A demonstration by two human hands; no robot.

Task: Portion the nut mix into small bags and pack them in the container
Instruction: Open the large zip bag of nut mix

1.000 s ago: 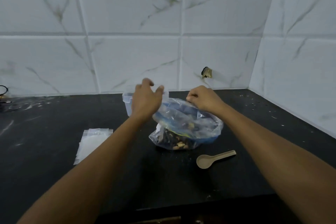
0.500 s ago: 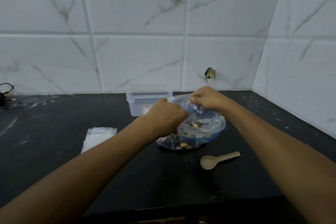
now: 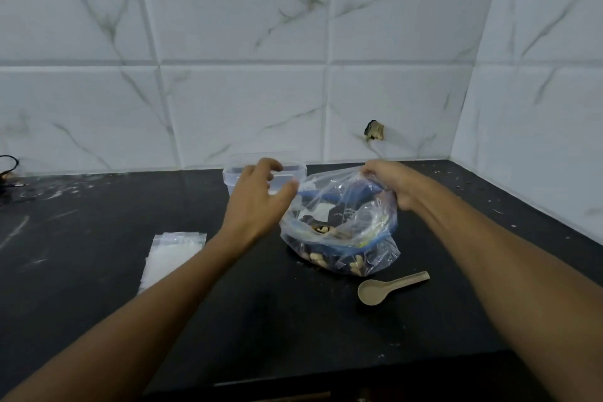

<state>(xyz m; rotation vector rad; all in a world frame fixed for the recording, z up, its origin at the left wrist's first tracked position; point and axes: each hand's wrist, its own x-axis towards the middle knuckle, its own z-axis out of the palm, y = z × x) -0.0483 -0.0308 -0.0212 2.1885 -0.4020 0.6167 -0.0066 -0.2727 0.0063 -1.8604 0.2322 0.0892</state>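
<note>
A large clear zip bag of nut mix (image 3: pixel 346 248) lies on the black counter (image 3: pixel 261 320), its mouth pulled wide. My right hand (image 3: pixel 388 183) grips the bag's right rim. My left hand (image 3: pixel 257 202) hovers at the left rim with fingers spread and loosely curled; its thumb touches the plastic edge. Behind my left hand stands a clear plastic container (image 3: pixel 293 171), partly hidden. A flat stack of small clear bags (image 3: pixel 173 254) lies to the left. A tan spoon (image 3: pixel 388 287) rests in front of the nut bag.
White marble-tiled walls close off the back and right sides. A black cable (image 3: pixel 9 170) lies at the far left edge. A small hole (image 3: pixel 374 131) marks the back wall. The counter's front edge runs near the bottom of the view.
My left hand has let go of the bag's middle and moved up to the left rim, fingers spread. The bag's mouth now gapes wider. My right hand keeps its grip.
</note>
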